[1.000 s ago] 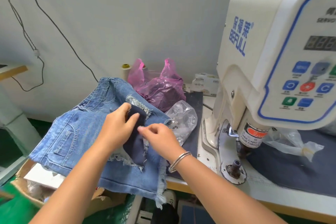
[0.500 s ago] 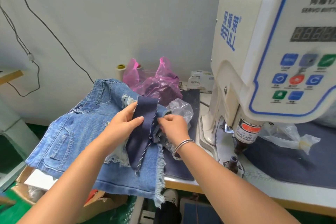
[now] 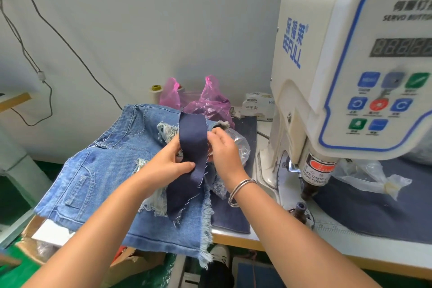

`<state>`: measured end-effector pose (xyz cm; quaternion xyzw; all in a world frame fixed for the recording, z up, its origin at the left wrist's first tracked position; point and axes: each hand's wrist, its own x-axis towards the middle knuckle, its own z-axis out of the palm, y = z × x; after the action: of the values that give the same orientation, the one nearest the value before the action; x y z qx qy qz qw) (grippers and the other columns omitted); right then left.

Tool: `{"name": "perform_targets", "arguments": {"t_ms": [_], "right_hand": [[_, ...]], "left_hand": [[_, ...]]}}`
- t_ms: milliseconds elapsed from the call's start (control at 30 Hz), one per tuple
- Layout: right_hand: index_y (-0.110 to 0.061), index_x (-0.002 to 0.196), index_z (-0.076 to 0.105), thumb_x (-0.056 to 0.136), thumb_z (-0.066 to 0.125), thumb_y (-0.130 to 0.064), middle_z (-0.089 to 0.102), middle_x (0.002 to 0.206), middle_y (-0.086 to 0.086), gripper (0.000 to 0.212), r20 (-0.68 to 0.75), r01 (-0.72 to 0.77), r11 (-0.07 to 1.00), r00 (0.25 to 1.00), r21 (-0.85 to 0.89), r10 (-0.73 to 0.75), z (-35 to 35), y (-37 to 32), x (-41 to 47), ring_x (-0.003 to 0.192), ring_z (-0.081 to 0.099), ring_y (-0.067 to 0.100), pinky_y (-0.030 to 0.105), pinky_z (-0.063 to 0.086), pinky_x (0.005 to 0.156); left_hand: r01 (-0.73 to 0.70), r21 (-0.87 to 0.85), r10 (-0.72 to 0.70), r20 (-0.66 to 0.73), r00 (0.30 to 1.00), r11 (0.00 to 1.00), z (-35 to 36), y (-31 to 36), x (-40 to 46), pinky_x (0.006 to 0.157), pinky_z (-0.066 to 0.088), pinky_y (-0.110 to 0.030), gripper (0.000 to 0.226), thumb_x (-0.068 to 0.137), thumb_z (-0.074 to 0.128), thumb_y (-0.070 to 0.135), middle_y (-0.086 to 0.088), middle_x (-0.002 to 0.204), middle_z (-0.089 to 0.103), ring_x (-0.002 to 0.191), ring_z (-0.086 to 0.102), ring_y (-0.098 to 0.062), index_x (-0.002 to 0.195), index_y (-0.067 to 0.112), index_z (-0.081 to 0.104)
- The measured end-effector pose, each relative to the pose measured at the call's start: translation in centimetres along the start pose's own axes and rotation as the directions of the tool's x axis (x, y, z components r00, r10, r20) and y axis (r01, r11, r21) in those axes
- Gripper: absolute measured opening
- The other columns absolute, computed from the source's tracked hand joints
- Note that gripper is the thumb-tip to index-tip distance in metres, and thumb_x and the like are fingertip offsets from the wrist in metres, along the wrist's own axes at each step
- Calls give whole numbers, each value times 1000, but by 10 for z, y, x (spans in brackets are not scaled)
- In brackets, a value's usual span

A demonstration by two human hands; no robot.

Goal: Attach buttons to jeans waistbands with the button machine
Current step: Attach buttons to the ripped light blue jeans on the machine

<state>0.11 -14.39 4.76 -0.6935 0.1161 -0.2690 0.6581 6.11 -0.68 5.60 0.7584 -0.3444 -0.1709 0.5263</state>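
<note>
A dark navy fabric strip [image 3: 192,161] with frayed white threads is held upright above a stack of light blue ripped denim shorts [image 3: 98,170]. My left hand [image 3: 167,166] pinches the strip's left edge between thumb and fingers. My right hand [image 3: 223,149], with silver bangles on the wrist, grips the strip's right edge near its top. The cream button machine [image 3: 346,72] stands to the right, its press head [image 3: 315,175] above the lower die [image 3: 300,209]. Both hands are left of the machine.
A clear plastic bag [image 3: 240,145] lies behind my right hand. Pink plastic bags [image 3: 210,100] and a thread cone [image 3: 155,92] stand by the wall. Another clear bag [image 3: 371,177] lies on the dark table mat [image 3: 374,213]. Cardboard boxes [image 3: 131,264] sit under the table.
Both hands lifted the navy strip off the shorts and raised it upright, spreading it between them. The view has shifted closer to the machine.
</note>
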Motion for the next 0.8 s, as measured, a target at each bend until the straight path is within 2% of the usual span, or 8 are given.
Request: {"name": "perform_targets", "arguments": {"t_ms": [100,167,233,300,400,533,667,800], "right_hand": [[-2,95,59,98,47,-10,57,95,20,14,73,-35,999,997,11,34,3,0,-2,84,56,19,38,45,80],[4,125,50,99,42,-2,60,111,21,28,128,-131,969,986,208,105,3,-2,-5,88,63,13,22,53,79],[-5,126,54,97,49,-30,64,115,15,38,195,-205,917,970,343,144,3,-2,-8,93,61,13,14,52,76],[-14,123,59,77,49,-73,65,119,9,76,254,-257,869,954,424,158,5,-1,-11,107,62,20,27,52,91],[-23,143,41,59,41,-93,43,148,3,109,298,-280,893,938,353,176,8,1,-12,130,48,16,40,33,113],[-40,108,59,89,40,-68,57,123,-12,39,217,-220,960,959,175,180,16,8,-5,108,52,-6,25,36,99],[-22,93,62,97,46,-42,67,102,2,25,62,-272,942,962,196,265,19,10,7,99,63,17,35,49,87],[-17,96,62,101,41,-17,66,100,8,22,51,-321,911,946,259,319,12,18,10,89,60,20,33,49,79]], "left_hand": [[37,116,-34,-24,999,993,2,3,3,81,45,-6,91,89,57,-4,18,140,48,99,54,9,146,53,14],[77,130,-68,-70,995,989,3,3,4,75,45,-4,93,92,57,0,12,131,53,88,55,15,148,51,5],[99,74,-88,-140,986,992,3,4,5,68,50,-8,88,92,55,-2,16,110,57,76,59,16,151,46,9],[129,-16,-130,-206,970,991,3,4,5,67,51,-15,82,93,55,-4,15,94,57,72,61,10,153,36,15],[193,-100,-211,-224,952,976,8,10,2,67,49,-18,73,94,54,0,3,105,60,73,59,-1,152,30,25],[74,249,-10,-251,968,966,18,9,-3,68,42,-12,94,77,45,-13,4,99,60,76,55,-7,153,35,17],[-195,274,273,-285,919,942,25,9,-10,82,44,-14,76,71,40,-24,6,91,66,87,59,-5,118,30,64],[104,-363,-212,-274,938,926,26,17,-3,62,44,-29,23,83,53,1,0,66,66,65,58,-18,75,17,66]]}}
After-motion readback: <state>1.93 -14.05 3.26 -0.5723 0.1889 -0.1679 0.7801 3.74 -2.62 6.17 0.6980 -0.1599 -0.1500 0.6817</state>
